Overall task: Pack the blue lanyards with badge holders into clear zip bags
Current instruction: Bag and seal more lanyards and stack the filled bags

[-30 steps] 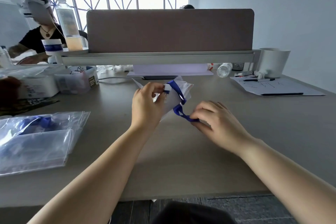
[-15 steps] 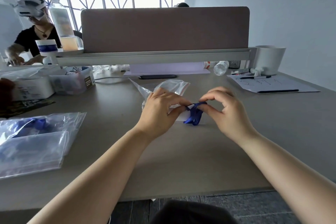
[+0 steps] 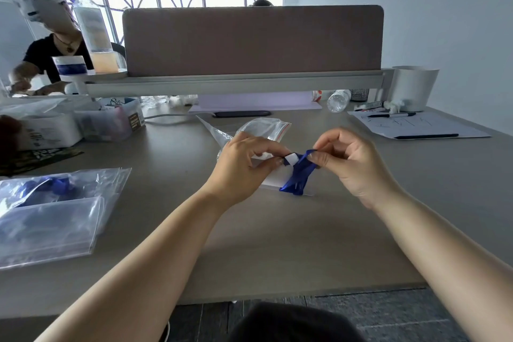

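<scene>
Left hand (image 3: 244,164) pinches badge holder (image 3: 291,159) mid-desk (image 3: 277,244), zip bag (image 3: 261,128) just behind it. Right hand (image 3: 349,164) pinches bunched lanyard (image 3: 298,175). Packed bags (image 3: 52,214) lie far left.

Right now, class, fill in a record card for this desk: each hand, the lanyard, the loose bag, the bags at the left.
left hand: pinches the white badge holder
right hand: pinches the bunched blue lanyard
blue lanyard: not yet in a bag
zip bag: crumpled on the desk behind the left hand
packed bags: stacked at the desk's left, blue showing inside
</scene>
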`<state>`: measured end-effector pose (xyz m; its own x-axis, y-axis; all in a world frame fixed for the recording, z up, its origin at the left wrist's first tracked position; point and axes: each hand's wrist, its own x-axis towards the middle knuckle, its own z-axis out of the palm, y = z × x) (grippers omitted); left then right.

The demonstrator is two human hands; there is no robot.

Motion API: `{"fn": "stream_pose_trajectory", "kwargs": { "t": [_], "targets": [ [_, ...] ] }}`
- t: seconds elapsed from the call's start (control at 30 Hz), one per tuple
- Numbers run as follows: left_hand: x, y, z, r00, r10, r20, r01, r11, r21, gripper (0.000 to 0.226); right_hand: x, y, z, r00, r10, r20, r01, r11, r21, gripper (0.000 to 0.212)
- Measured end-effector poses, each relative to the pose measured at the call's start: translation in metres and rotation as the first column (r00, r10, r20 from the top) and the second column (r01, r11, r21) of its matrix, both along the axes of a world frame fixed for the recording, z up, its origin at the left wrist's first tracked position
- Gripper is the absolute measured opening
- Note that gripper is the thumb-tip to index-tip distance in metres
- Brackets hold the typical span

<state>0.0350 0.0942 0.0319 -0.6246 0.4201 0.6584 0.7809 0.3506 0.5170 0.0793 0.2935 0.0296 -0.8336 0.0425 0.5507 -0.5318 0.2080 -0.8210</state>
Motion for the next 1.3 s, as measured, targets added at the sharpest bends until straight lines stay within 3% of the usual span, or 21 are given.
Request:
{"fn": "stream_pose_trajectory", "kwargs": {
  "t": [0.2,0.37,0.6,0.73,0.83,0.97,1.03,1.13,1.3],
  "targets": [
    [0.002,-0.003,0.003,1.0,0.012,0.023,-0.012,1.0,-0.005,0.037,0.003,-0.001,0.004,0.984,0.101,0.147,-0.086,0.991,-0.104,0.028],
    [0.003,-0.003,0.004,0.999,-0.009,0.049,0.009,1.0,-0.001,0.039,0.001,0.005,0.005,0.91,0.262,0.322,-0.188,0.952,-0.243,0.014],
    [0.003,-0.003,0.004,0.995,-0.044,0.091,0.044,0.999,-0.004,0.038,-0.003,0.009,0.001,0.86,0.335,0.384,-0.219,0.923,-0.317,0.014],
    [0.002,-0.003,0.004,0.987,-0.09,0.133,0.081,0.994,0.07,0.028,-0.004,0.009,0.0,0.844,0.421,0.334,-0.289,0.879,-0.379,0.034],
    [0.001,-0.002,0.003,0.969,-0.125,0.211,0.09,0.981,0.171,0.025,-0.003,0.007,-0.001,0.871,0.396,0.293,-0.28,0.887,-0.367,0.041],
    [-0.007,-0.002,-0.001,0.945,-0.073,0.318,-0.01,0.967,0.254,0.02,-0.005,0.005,-0.001,0.915,0.308,0.261,-0.216,0.92,-0.328,0.012],
    [-0.009,-0.001,-0.002,0.941,-0.03,0.338,-0.062,0.964,0.259,0.019,-0.004,0.003,-0.001,0.939,0.206,0.275,-0.15,0.966,-0.212,0.025],
    [-0.008,0.0,-0.002,0.941,0.003,0.338,-0.095,0.962,0.254,0.019,-0.004,-0.002,-0.004,0.981,0.028,0.193,-0.026,1.0,-0.016,0.015],
    [-0.009,0.0,-0.002,0.944,0.022,0.328,-0.105,0.965,0.238,0.024,-0.004,-0.005,-0.002,0.984,-0.081,0.156,0.071,0.995,0.069,0.004]
  ]
}}
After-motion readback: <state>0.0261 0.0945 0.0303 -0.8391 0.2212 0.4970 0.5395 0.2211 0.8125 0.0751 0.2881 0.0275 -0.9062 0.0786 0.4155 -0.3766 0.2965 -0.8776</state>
